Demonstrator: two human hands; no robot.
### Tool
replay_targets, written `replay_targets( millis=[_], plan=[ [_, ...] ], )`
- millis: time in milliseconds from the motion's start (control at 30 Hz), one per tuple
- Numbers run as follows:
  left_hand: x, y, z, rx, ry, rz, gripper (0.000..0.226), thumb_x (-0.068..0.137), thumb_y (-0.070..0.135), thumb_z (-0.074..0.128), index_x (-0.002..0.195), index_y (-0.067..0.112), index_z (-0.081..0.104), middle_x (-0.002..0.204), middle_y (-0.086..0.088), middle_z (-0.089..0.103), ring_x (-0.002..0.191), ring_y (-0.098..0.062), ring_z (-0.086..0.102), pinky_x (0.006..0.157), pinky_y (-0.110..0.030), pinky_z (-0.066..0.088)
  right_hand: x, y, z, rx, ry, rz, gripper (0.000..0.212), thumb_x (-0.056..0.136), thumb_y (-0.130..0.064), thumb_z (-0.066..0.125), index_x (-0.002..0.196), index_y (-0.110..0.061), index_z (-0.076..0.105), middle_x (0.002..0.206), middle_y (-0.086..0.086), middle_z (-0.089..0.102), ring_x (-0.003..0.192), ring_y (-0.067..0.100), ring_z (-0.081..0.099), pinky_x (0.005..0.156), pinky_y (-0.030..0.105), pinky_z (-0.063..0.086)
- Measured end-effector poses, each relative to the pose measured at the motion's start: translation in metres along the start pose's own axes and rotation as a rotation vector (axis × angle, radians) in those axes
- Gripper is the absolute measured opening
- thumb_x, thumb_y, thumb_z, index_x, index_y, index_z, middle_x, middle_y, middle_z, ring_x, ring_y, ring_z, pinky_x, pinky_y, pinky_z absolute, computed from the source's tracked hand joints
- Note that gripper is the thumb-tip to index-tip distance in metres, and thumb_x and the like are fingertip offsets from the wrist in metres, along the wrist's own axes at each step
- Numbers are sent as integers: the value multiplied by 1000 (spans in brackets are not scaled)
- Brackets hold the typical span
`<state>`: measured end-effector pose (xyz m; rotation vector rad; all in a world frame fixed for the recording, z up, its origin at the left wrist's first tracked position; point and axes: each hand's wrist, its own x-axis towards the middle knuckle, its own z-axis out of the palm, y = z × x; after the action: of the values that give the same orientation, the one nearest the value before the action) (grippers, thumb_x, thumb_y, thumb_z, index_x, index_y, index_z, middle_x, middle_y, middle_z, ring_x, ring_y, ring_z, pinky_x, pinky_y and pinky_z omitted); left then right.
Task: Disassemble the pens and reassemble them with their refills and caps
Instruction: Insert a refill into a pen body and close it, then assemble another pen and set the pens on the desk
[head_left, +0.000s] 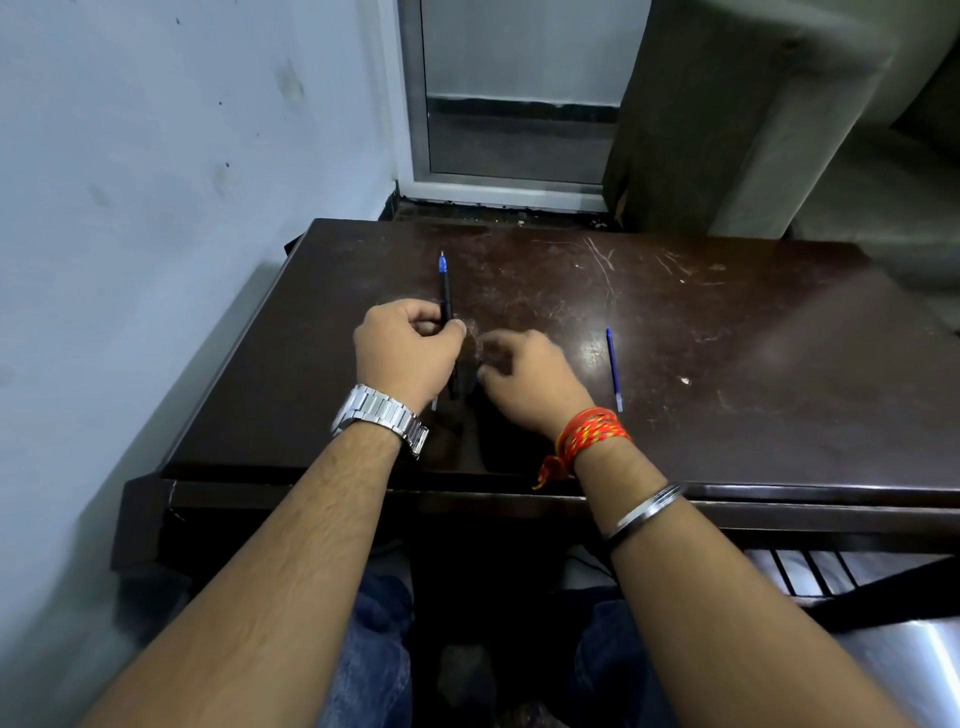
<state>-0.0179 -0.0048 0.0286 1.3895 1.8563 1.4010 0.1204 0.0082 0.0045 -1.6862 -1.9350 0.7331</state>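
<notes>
Pinched mid-barrel in the left hand (408, 348), the light, stiff, slippery pen (445, 291) is held; the right hand (524, 371) is blurred, its grip indeterminable.

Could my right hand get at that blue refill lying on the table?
Probably yes: the right hand is empty, and the blue refill lies alone on the table just to its right, with nothing between them.

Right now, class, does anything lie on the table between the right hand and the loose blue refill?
Nothing visible does. Only bare table lies between the right hand and the blue refill, which lies to that hand's right.
</notes>
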Motion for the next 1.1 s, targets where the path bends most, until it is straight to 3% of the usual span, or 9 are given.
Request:
replay_targets(
  millis=[100,267,433,500,567,700,833,933,1100],
  plan=[
    [1,-2,0,12,-4,-23,15,67,29,78,60,33,66,56,14,65,56,3,63,60,-15,49,-4,-3,8,-121,-65,29,38,88,-34,63,125,-24,65,124,17,55,120,36,51,109,36,39],
    [-1,-4,5,40,-91,-33,21,66,28,81,59,33,63,55,15,63,57,2,62,63,-18,51,-9,-9,-2,-4,20,78,18,78,-26,72,94,-17,75,96,8,70,99,25,64,86,28,51],
    [0,-5,6,62,-137,-44,23,65,28,83,60,34,62,54,16,62,55,2,62,66,-21,55,-11,-13,-8,-2,-36,77,32,75,-26,75,106,-17,73,93,2,63,89,15,60,69,16,44],
    [-1,-5,5,55,-160,-48,23,66,26,83,59,34,62,54,14,63,58,-4,66,71,-27,59,-9,-11,-9,-30,-56,122,32,72,-26,79,101,-13,72,95,3,63,76,11,58,58,14,42],
    [-2,-5,5,36,-175,-53,23,66,25,84,60,33,64,55,11,65,62,-10,69,72,-34,61,-7,-10,-10,-36,-85,172,33,70,-24,82,97,-10,70,96,6,64,72,13,58,58,19,44],
    [-2,-4,5,45,-182,-42,22,66,24,84,61,33,65,55,10,66,63,-10,70,72,-36,61,-7,-9,-13,-13,-85,195,22,70,-18,82,90,-11,73,94,7,67,66,9,57,47,14,39],
    [-3,-5,6,49,-238,-51,19,66,22,84,62,30,67,56,7,68,63,-12,71,74,-37,61,-5,-2,-22,11,47,228,18,70,-20,83,80,-9,74,90,10,71,76,15,67,53,19,47],
    [-4,-4,7,58,-265,-52,18,67,23,84,62,29,67,58,5,71,60,-11,71,74,-37,61,-5,1,-26,2,14,255,16,71,-19,83,81,-9,75,90,9,72,81,18,69,72,31,59],
    [-4,-5,9,65,-279,-34,22,68,24,84,62,30,64,57,5,69,57,-11,70,71,-37,62,-6,-2,-25,-56,7,230,8,74,-18,79,80,-16,74,96,8,72,91,24,69,85,39,58]
  ],
)
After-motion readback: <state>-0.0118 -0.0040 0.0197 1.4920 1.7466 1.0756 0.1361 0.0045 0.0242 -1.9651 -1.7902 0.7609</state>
